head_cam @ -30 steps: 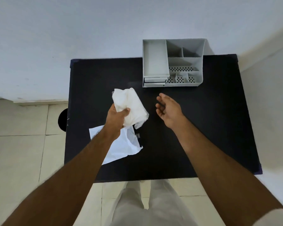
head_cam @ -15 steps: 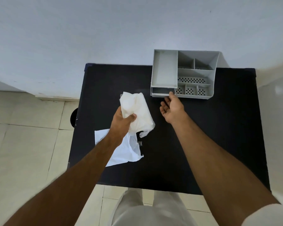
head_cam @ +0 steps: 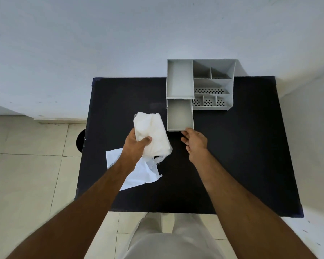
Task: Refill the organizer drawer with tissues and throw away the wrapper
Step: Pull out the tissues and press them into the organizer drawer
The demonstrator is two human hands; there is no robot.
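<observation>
Left hand [head_cam: 137, 146] clutches crumpled tissues [head_cam: 151, 131]; boxy drawer [head_cam: 180, 116] open.

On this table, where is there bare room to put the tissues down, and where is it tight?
The table is bare right of the right hand, below the organizer. The open drawer is empty too. Also bare: the back left strip, left of the organizer. It is crowded front left, where the left hand holds the tissues over the wrapper.

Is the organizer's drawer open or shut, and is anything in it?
Open and empty: the drawer juts toward the person, bare inside, right hand at its front.
</observation>
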